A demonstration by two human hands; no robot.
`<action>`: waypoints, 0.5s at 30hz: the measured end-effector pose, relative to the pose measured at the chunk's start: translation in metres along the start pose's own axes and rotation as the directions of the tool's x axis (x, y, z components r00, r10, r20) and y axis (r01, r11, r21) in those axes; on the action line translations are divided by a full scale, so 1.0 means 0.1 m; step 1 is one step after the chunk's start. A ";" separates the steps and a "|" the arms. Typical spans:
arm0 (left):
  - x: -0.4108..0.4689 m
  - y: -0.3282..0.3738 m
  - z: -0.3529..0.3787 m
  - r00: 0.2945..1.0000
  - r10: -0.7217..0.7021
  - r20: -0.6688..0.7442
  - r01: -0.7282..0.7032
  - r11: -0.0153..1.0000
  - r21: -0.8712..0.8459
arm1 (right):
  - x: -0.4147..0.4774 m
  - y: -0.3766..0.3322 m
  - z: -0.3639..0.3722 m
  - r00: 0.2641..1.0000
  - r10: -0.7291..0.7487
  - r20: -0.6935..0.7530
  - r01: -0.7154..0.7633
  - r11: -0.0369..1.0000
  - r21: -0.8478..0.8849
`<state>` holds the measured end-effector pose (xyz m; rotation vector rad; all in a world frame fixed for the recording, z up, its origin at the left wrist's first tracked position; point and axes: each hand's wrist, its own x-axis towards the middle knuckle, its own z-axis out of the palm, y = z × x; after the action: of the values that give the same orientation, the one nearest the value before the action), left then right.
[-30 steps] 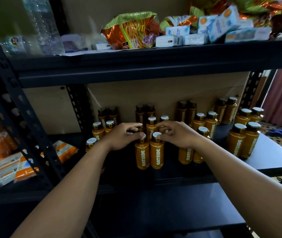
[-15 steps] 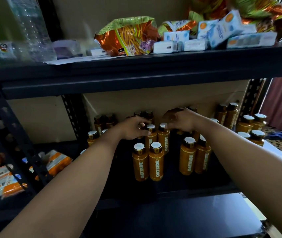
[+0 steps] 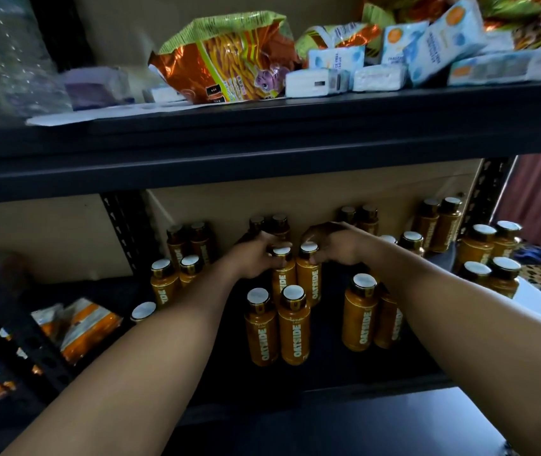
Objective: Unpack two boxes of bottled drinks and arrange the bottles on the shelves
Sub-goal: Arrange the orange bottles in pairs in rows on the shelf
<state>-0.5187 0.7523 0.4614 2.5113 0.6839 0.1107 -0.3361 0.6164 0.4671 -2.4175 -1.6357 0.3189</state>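
Several orange OATSIDE bottles with white caps stand in pairs on the black middle shelf (image 3: 295, 383). My left hand (image 3: 254, 258) grips the neck of one bottle (image 3: 284, 274) in the second row of the middle column. My right hand (image 3: 335, 246) grips the neck of its neighbour (image 3: 310, 278). Both bottles stand upright on the shelf. A front pair (image 3: 277, 327) stands just below them, and another pair (image 3: 361, 314) stands to the right under my right forearm. More pairs line the cardboard back wall.
The upper shelf (image 3: 262, 126) carries a snack bag (image 3: 226, 60), tissue packs (image 3: 427, 51) and plastic-wrapped water bottles (image 3: 6, 54). Orange packets (image 3: 78, 327) lie on the neighbouring shelf at the left, beyond a black upright post (image 3: 124, 235). A lower shelf board (image 3: 328, 426) shows below.
Both hands have moved from the front pair of bottles back to the second-row pair. The view has tilted slightly.
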 end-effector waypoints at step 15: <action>-0.11 -0.16 -0.16 0.995 -0.100 -0.008 0.100 0.989 0.107 | 0.22 -0.21 0.12 0.998 -0.054 -0.015 0.055 0.989 0.140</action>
<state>-0.5389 0.7664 0.4679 2.5736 0.8362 0.0424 -0.3500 0.6453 0.4602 -2.2632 -1.6138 0.3966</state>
